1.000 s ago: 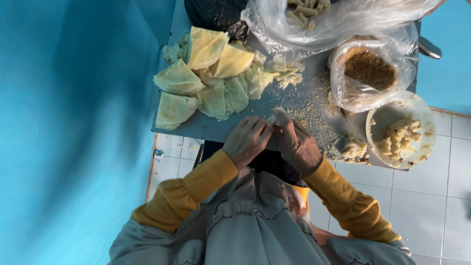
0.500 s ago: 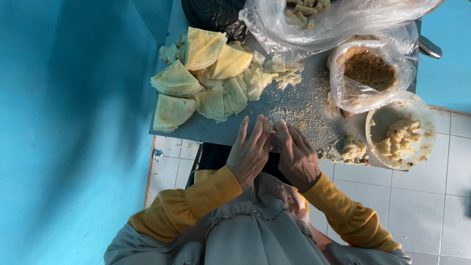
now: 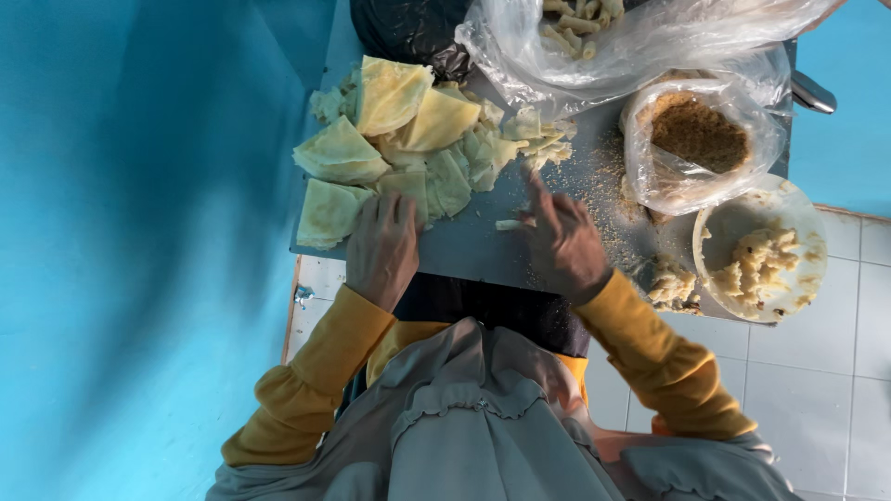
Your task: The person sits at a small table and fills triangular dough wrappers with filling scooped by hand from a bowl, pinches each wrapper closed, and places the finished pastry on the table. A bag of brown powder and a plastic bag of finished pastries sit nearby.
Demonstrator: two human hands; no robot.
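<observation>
My left hand (image 3: 380,243) lies flat with its fingers stretched onto the near edge of a pile of pale yellow folded wrappers (image 3: 390,139) on a grey tray (image 3: 473,246). My right hand (image 3: 561,243) rests on the tray's middle with its fingers apart. Its thumb and forefinger touch a small pale roll (image 3: 509,224) that lies on the tray. Both sleeves are mustard yellow.
A clear bag of finished rolls (image 3: 594,37) lies at the far side, next to a black bag (image 3: 408,28). A bag of brown crumbs (image 3: 698,139) and a white bowl of mashed filling (image 3: 761,250) stand at the right. Crumbs are scattered over the tray. The wall on the left is blue; the floor is white tile.
My hands were pressed together at the tray's near edge. They have parted: the left went to the wrapper pile, the right moved right beside a small roll.
</observation>
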